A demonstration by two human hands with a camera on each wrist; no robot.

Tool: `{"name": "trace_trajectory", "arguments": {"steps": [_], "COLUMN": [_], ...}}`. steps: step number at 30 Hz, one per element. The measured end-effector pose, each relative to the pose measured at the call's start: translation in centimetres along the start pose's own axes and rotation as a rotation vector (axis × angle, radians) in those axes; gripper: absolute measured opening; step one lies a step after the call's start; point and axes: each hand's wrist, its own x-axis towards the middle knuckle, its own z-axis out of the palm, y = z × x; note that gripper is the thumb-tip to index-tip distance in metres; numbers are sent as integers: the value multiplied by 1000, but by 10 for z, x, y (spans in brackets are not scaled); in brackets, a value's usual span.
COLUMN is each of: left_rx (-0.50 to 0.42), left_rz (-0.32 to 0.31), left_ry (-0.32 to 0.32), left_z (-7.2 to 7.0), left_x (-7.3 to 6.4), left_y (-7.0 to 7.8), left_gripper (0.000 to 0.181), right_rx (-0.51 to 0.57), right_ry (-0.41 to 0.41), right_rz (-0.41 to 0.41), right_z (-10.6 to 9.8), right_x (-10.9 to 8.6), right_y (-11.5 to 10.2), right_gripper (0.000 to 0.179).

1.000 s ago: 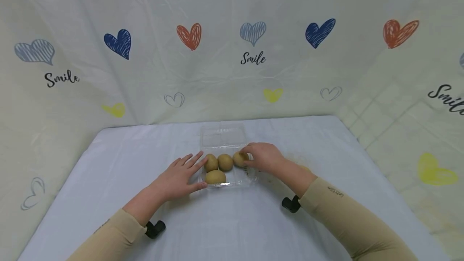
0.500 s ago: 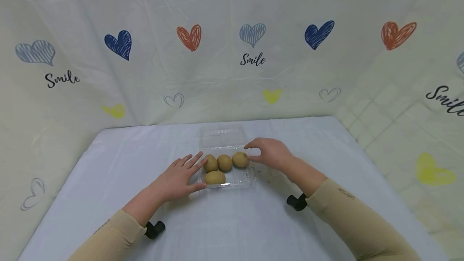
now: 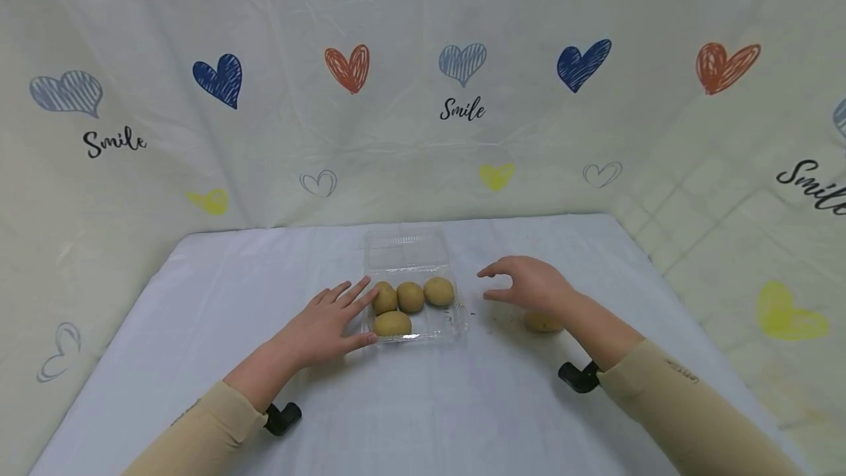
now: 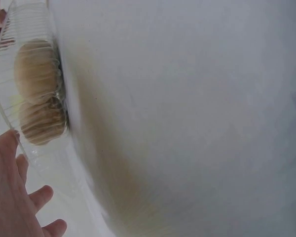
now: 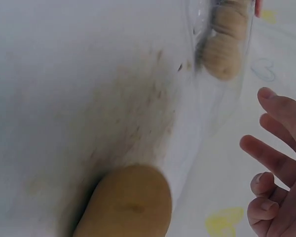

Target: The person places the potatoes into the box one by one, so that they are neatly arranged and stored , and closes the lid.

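Left hand (image 3: 324, 329) spread at the left side of the clear plastic clamshell (image 3: 432, 327), four potatoes (image 3: 410, 297) inside; right hand (image 3: 532, 285) empty, fingers apart, near a fifth potato (image 3: 542, 323) on the right of the counter (image 3: 423, 417); a wrist bump might roll it away.

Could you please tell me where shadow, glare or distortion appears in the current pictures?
Head view: small glints on the front edge of the clear box, its potatoes fairly sharp; left wrist view: the box's ridged side makes the potatoes behind it look streaked; right wrist view: a dark shadow beside the loose potato, while the boxed potatoes look blurred.
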Motion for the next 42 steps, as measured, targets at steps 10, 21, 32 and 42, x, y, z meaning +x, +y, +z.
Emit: {"name": "trace_trajectory", "arguments": {"steps": [10, 21, 32, 42], "left_rx": [1, -6, -5, 2], "left_rz": [-1, 4, 26, 20], "left_ry": [4, 14, 26, 24], "left_z": [2, 4, 4, 5], "left_x": [0, -1, 0, 1], "left_y": [-3, -5, -3, -5], "left_gripper": [87, 86, 85, 85], "right_rx": [-12, 28, 15, -1], "right_ry": [-11, -49, -117, -118], "right_rz": [25, 27, 14, -12], "right_z": [-6, -12, 0, 6], "right_x": [-33, -59, -60, -56], "right_y": [38, 63, 78, 82], "right_gripper": [39, 43, 47, 47]}}
